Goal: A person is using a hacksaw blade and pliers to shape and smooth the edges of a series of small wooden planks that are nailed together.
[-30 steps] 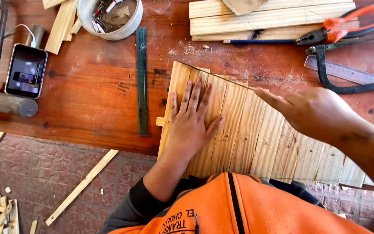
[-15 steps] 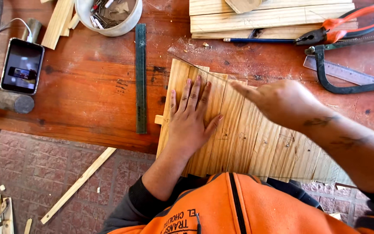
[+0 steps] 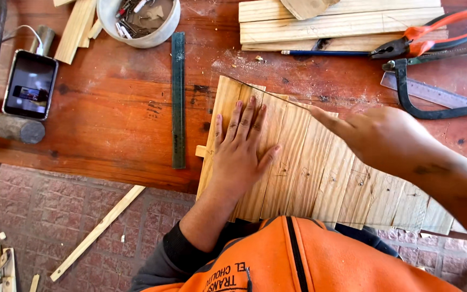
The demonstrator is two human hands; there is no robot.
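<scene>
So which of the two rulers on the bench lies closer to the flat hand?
The dark green ruler, lying just beside the left hand. The pale metal ruler sits far off under the black saw frame.

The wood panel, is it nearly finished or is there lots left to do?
Partly done, I'd guess. The panel is already joined from many slats, with small nail dots showing, and a dark line runs across its top. Right now the left hand presses it flat while the right hand touches that line; any pencil is hidden. The slat ends are uneven, so trimming probably remains. The saw lies untouched beside it.
</scene>
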